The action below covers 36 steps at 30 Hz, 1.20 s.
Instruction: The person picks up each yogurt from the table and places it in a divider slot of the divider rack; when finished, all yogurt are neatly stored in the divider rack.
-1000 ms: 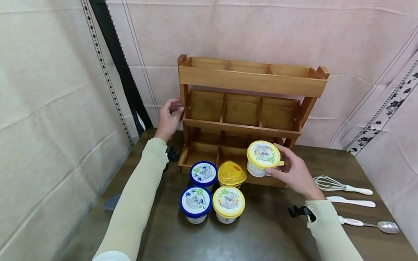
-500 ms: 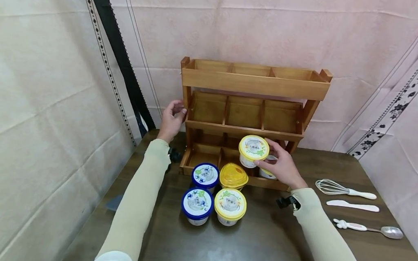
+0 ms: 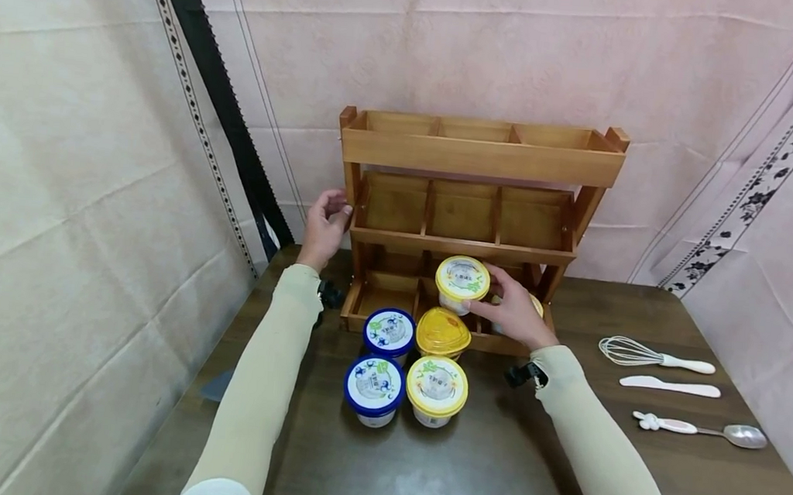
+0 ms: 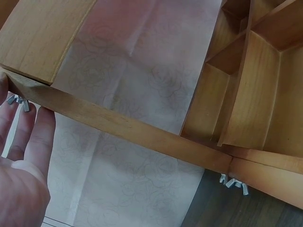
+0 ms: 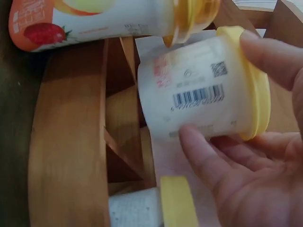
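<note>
My right hand point(image 3: 512, 312) grips a white tub with a yellow lid point(image 3: 462, 278), raised in front of the lowest tier of a wooden shelf rack point(image 3: 480, 159). The right wrist view shows the thumb and fingers round this tub, its barcode facing the camera. Another yellow-lidded tub point(image 5: 176, 203) sits in the lowest tier, partly hidden by the hand in the head view. My left hand point(image 3: 324, 228) holds the rack's left side post point(image 4: 123, 122), fingers behind it. Between the rack and me stand two blue-lidded tubs point(image 3: 374, 386), a yellow-lidded tub point(image 3: 437, 388) and a container with a domed amber lid point(image 3: 443, 332).
On the table's right lie a whisk point(image 3: 654, 355), a white-handled knife point(image 3: 669, 386) and a spoon point(image 3: 700, 430). Metal wing nuts point(image 4: 234, 184) stick out from the rack's side. Fabric point(image 3: 496, 45) hangs behind the rack and at both sides.
My right hand has carried the yellow-lidded tub leftward, uncovering part of the other yellow-lidded tub in the lowest tier. The left hand stays at the rack's side post.
</note>
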{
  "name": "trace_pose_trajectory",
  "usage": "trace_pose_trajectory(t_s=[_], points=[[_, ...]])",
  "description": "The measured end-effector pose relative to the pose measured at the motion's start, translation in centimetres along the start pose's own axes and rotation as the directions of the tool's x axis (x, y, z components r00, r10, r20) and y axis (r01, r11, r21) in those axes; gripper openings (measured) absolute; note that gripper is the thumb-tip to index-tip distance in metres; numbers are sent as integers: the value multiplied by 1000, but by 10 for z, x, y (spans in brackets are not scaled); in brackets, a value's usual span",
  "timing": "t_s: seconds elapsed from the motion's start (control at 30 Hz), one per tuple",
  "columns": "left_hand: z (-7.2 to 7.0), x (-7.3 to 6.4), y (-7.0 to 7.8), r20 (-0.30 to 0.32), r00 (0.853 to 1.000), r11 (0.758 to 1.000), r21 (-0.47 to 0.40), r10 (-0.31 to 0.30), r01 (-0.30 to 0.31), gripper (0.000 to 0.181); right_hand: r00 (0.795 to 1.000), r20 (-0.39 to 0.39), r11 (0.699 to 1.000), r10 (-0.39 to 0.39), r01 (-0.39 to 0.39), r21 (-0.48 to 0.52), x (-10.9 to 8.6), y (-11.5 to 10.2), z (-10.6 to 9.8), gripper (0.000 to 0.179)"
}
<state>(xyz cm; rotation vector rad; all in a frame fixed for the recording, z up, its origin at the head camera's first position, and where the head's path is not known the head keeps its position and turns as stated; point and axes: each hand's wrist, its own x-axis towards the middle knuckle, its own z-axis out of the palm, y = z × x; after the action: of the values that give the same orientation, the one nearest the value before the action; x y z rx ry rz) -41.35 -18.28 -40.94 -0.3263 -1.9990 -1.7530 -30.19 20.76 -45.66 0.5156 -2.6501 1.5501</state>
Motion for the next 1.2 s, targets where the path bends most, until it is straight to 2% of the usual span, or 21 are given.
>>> trace_pose_trajectory(t_s=[0.4, 0.6, 0.8, 0.97, 1.2], points=[[-2, 0, 2, 6, 1000, 1000, 22, 22, -22, 28, 995, 91, 998, 45, -48, 33, 8, 5, 17, 97], [-3, -3, 4, 13, 1000, 999, 40, 18, -18, 28, 987, 118, 994, 112, -110, -29, 12, 8, 26, 97], [-2, -5, 4, 12, 1000, 999, 42, 8, -9, 29, 978, 155, 988, 138, -126, -86, 15, 11, 34, 90], [-2, -5, 4, 15, 1000, 999, 43, 13, -14, 28, 974, 177, 985, 141, -119, -125, 15, 12, 37, 88], [-3, -4, 3, 14, 1000, 999, 46, 22, -23, 28, 972, 190, 986, 135, -113, -126, 15, 12, 37, 89]])
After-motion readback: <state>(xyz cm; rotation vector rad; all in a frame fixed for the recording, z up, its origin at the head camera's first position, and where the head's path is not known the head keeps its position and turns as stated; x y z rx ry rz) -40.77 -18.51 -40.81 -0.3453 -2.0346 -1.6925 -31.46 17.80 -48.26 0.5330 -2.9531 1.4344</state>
